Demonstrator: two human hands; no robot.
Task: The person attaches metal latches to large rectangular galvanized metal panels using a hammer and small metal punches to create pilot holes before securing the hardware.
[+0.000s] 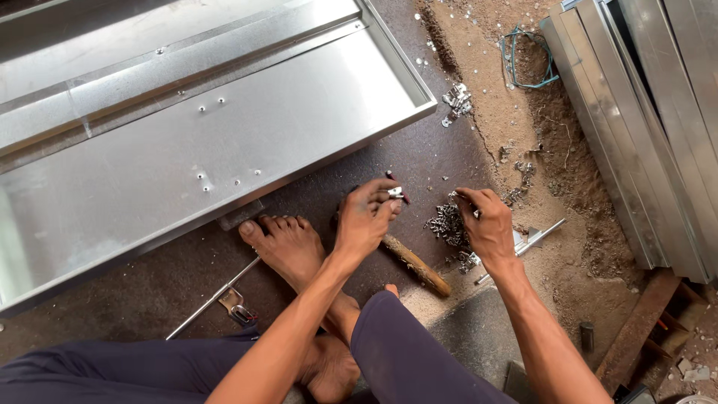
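beside the screw pile (447,224), left hand (365,221) pinches a metal clip (395,192), right hand (488,228) pinches a screw.

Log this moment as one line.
left hand: pinching small metal clip | right hand: picking from fastener pile | hammer handle: on floor | sheet-metal tray: ahead

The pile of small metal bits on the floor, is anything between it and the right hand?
Nothing visible. The right hand is right at the pile of small metal bits, fingertips at its upper edge. The left hand pinches a small metal clip just beside it.
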